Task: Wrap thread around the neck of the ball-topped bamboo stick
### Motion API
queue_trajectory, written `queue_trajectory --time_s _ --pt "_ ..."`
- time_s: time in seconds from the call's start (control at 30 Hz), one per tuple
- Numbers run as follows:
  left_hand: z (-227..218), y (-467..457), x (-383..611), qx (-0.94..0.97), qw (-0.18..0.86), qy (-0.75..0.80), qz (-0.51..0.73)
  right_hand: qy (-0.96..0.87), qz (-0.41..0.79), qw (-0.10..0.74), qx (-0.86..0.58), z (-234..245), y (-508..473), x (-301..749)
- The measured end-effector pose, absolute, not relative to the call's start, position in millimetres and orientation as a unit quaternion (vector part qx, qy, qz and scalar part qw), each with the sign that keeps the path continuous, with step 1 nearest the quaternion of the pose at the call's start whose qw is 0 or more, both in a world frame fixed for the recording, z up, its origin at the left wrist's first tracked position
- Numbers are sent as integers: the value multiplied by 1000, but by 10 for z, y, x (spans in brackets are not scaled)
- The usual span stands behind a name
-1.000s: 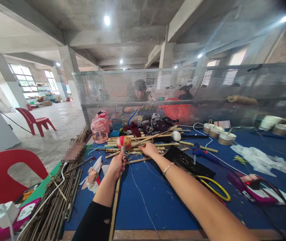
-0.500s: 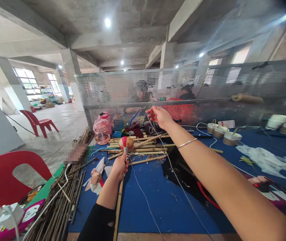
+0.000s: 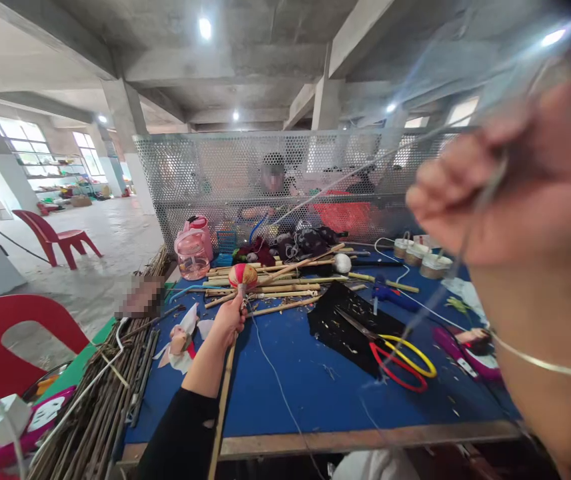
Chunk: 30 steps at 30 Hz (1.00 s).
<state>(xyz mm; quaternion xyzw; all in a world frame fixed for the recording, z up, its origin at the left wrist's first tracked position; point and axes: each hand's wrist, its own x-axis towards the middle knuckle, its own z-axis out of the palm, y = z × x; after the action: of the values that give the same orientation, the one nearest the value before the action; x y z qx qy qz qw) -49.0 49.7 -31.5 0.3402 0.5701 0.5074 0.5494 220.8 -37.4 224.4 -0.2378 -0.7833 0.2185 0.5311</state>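
My left hand point(image 3: 229, 321) is closed around a long bamboo stick point(image 3: 219, 413), just below a small ball point(image 3: 243, 275) of red, yellow and white cloth fixed to the stick's top. My right hand point(image 3: 510, 193) is raised close to the camera, large and blurred, with its fingers pinched on a thin white thread point(image 3: 350, 175). That thread runs taut from the pinch down toward the ball. A second strand point(image 3: 278, 387) trails from the ball over the blue table point(image 3: 315, 393) and past its front edge.
Scissors point(image 3: 400, 360) with red and yellow handles lie on a black cloth point(image 3: 345, 320). Bamboo sticks point(image 3: 275, 283), a blue glue gun point(image 3: 390, 293), small tubs point(image 3: 423, 257) and a pink jug point(image 3: 193, 248) lie further back. A mesh screen point(image 3: 215, 173) separates people seated behind. Thin sticks point(image 3: 100, 407) pile at the left.
My right hand has risen from the sticks on the table up toward my face, drawing the thread taut. My left hand has kept its hold on the stick.
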Motion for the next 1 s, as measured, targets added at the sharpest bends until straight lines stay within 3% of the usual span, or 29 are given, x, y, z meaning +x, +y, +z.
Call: queue_trajectory --time_s 0.03,0.1,0.13,0.2,0.3,0.47,0.53,0.7,0.83,0.9,1.0 --pt "-298 492 -489 343 549 569 508 -797 260 493 -232 2078 -453 2270" --pt "-247 476 -479 351 548 563 510 -854 341 251 -303 1725 -558 2399" --pt "-214 464 -464 355 547 561 510 -861 342 134 -352 1565 -592 2463" --pt "-137 430 -408 364 545 557 510 -857 267 35 -439 1321 -631 2577" --pt "-8 333 -254 417 532 545 495 -842 251 90 -468 1112 -590 2640" --pt "149 47 39 538 476 529 453 -678 492 372 -400 628 -273 2272" --pt "183 -83 116 581 439 521 445 -587 575 427 -377 359 -153 1994" --pt "228 -336 157 637 318 531 459 -477 736 411 -250 15 -62 1460" --pt "206 -382 89 631 260 563 467 -434 729 398 -350 112 -94 1440" --pt "182 -360 67 611 289 559 480 -460 690 401 -389 165 -93 1474" --pt "159 -332 69 520 439 527 510 -527 627 427 -382 167 -39 1491"
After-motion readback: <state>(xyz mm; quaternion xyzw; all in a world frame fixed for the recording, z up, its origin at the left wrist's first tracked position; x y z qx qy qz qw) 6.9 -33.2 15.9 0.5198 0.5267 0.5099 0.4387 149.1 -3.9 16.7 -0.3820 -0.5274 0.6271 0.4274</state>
